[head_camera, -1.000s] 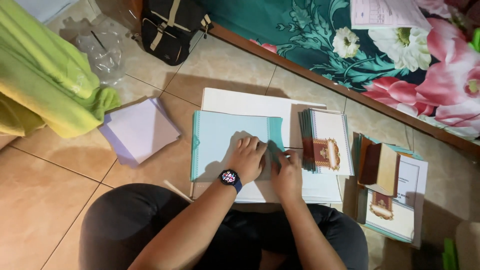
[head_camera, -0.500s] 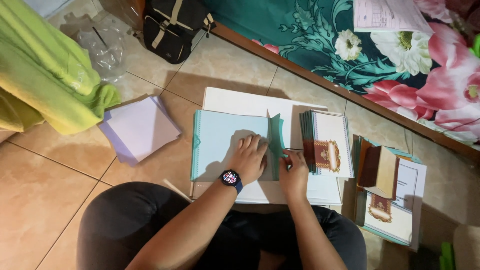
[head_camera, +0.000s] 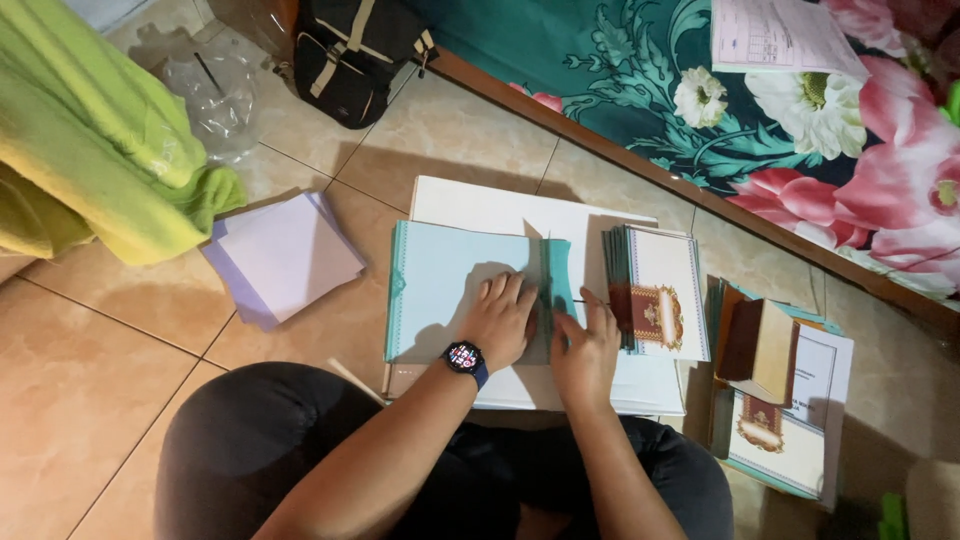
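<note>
A pale blue-green card (head_camera: 440, 285) lies on a white board (head_camera: 500, 210) on the tiled floor in front of my crossed legs. Its right side is folded up into a narrow teal flap (head_camera: 556, 270). My left hand (head_camera: 500, 320), with a dark watch at the wrist, presses flat on the card just left of the fold. My right hand (head_camera: 585, 350) presses along the folded edge on its right side. Beside it stands a stack of ornate cards (head_camera: 655, 290) with a brown and gold motif.
A pile of lilac sheets (head_camera: 285, 255) lies to the left, next to a green cloth (head_camera: 90, 150). A black bag (head_camera: 350, 50) and a clear plastic bag (head_camera: 210, 95) sit at the back. More printed cards and a brown booklet (head_camera: 770, 350) lie right. A floral mattress (head_camera: 800, 110) borders the far side.
The card's right flap has been lifted and folded over toward the left. Both hands have shifted slightly and now press down beside the fold.
</note>
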